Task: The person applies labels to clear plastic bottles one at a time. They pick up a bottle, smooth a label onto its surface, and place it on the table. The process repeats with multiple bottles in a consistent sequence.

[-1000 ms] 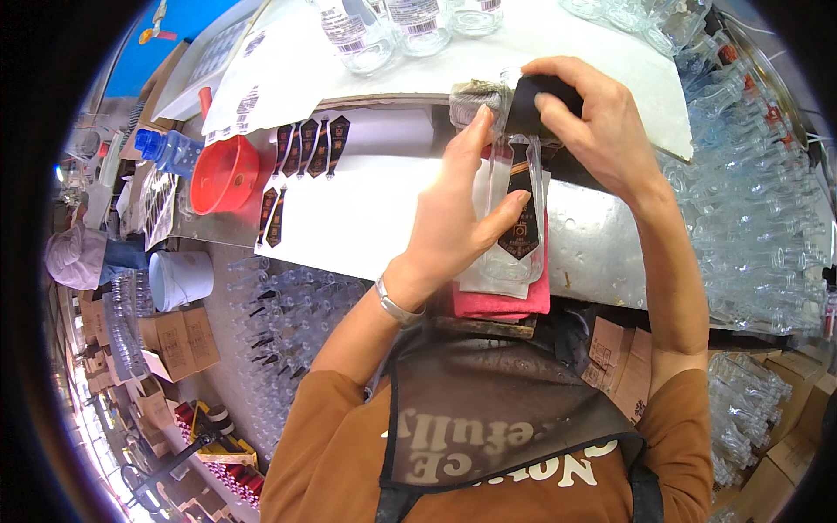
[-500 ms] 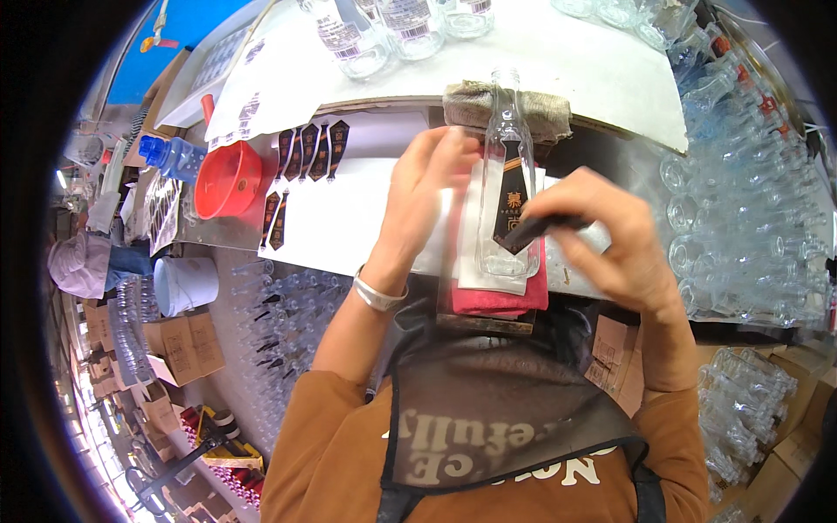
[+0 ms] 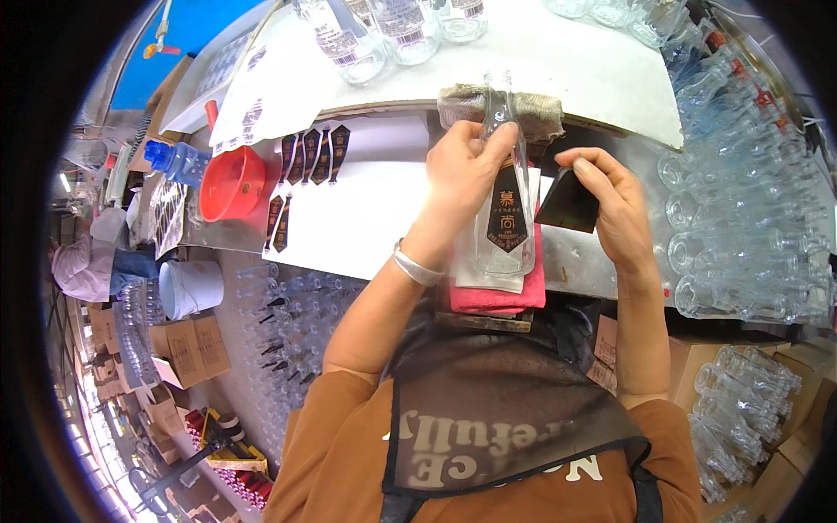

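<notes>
A clear glass bottle point(image 3: 493, 253) lies with its neck away from me, its shoulder by a rolled beige cloth point(image 3: 542, 113) and its body over white paper and a folded pink cloth point(image 3: 488, 299). On its upper face is a black tie-shaped label point(image 3: 507, 228) with gold characters. My left hand point(image 3: 471, 170) is closed around the bottle's shoulder, thumb on top, hiding the label's upper part. To the right of the bottle, my right hand point(image 3: 615, 200) pinches a flat black scraper point(image 3: 568, 206), held just off the glass.
Several black labels point(image 3: 316, 155) lie on a white sheet at the left, beside a red plastic scoop point(image 3: 231, 185) and a blue-capped bottle point(image 3: 179, 161). Labelled bottles point(image 3: 349, 57) stand at the back. Many clear bottles point(image 3: 741, 227) are stacked along the right.
My left hand has moved right onto the bottle's shoulder and closed there. My right hand has drawn the scraper off the label's lower end, to the right, turning it broad side up.
</notes>
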`<control>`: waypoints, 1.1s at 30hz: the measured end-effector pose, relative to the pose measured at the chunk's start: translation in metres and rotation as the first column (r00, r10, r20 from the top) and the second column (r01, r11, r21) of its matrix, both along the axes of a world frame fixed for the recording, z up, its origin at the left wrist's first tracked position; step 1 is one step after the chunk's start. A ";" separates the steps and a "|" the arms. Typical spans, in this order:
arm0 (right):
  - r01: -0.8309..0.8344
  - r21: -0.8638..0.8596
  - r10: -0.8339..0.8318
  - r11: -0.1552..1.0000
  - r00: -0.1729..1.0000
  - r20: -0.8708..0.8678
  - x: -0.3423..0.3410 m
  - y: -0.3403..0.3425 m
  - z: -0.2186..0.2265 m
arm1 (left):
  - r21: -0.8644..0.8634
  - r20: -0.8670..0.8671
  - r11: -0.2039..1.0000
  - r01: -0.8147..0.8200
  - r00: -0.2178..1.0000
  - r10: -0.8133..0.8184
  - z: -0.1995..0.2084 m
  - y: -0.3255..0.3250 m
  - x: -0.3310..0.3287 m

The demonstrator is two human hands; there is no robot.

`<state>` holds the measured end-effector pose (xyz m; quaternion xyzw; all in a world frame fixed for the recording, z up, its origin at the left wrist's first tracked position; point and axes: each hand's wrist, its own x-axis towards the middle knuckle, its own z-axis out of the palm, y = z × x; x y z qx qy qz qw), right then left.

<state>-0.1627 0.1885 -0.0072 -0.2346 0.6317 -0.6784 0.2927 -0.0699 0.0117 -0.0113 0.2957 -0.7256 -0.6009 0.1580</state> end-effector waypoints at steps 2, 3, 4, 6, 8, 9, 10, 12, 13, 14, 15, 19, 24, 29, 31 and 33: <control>-0.014 0.098 0.023 0.995 0.995 -0.092 -0.006 -0.010 0.003 | 0.113 -0.038 0.994 0.008 0.999 -0.004 0.001 0.001 0.003; -0.051 0.179 0.074 0.983 0.989 -0.126 -0.011 -0.017 0.005 | 0.211 -0.075 0.977 0.019 0.997 -0.003 0.000 0.000 0.005; -0.079 0.262 0.123 0.962 0.980 -0.155 -0.016 -0.022 0.006 | 0.308 -0.112 0.951 0.037 0.994 -0.003 -0.001 0.000 0.007; -0.057 0.267 0.132 0.962 0.953 -0.273 -0.017 -0.038 0.002 | 0.372 -0.150 0.927 0.051 0.989 0.006 -0.003 0.003 0.007; -0.045 0.337 0.164 0.940 0.928 -0.333 -0.018 -0.047 0.000 | 0.312 -0.154 0.949 0.037 0.988 0.012 -0.003 0.012 0.007; -0.050 0.362 0.187 0.931 0.916 -0.354 -0.018 -0.048 0.000 | 0.300 -0.158 0.953 0.037 0.987 0.011 -0.003 0.013 0.008; -0.058 0.360 0.193 0.931 0.917 -0.348 -0.018 -0.049 -0.001 | 0.288 -0.162 0.957 0.039 0.987 0.009 -0.002 0.013 0.010; -0.073 0.353 0.201 0.933 0.918 -0.342 -0.019 -0.049 0.000 | 0.282 -0.164 0.959 0.038 0.986 0.010 -0.002 0.014 0.011; -0.090 0.346 0.207 0.934 0.926 -0.317 -0.020 -0.049 -0.001 | 0.288 -0.162 0.957 0.036 0.987 0.012 -0.002 0.014 0.010; -0.107 0.339 0.212 0.935 0.933 -0.292 -0.020 -0.049 -0.003 | 0.294 -0.160 0.955 0.034 0.987 0.014 -0.002 0.014 0.010; -0.122 0.330 0.216 0.936 0.939 -0.267 -0.020 -0.049 -0.004 | 0.349 -0.171 0.936 0.037 0.985 0.025 -0.002 0.014 0.011; -0.164 0.330 0.248 0.930 0.941 -0.230 -0.020 -0.045 -0.006 | 0.425 -0.183 0.903 0.054 0.983 0.028 -0.002 0.015 0.011; -0.116 0.162 0.145 0.980 0.973 -0.177 -0.013 -0.034 -0.001 | 0.414 -0.154 0.906 0.088 0.988 -0.026 -0.010 0.004 0.020; 0.002 -0.090 -0.019 0.996 0.982 -0.188 -0.005 -0.023 0.019 | 0.291 -0.277 0.943 0.161 0.958 -0.079 -0.016 0.001 0.057; -0.003 0.040 0.022 0.999 0.886 -0.464 -0.010 -0.030 0.020 | 0.025 -0.255 0.973 0.230 0.942 -0.216 -0.016 0.004 0.074; 0.071 0.087 -0.006 0.994 0.805 -0.593 -0.013 -0.037 0.024 | -0.315 -0.172 0.905 0.286 0.921 -0.351 -0.009 0.012 0.089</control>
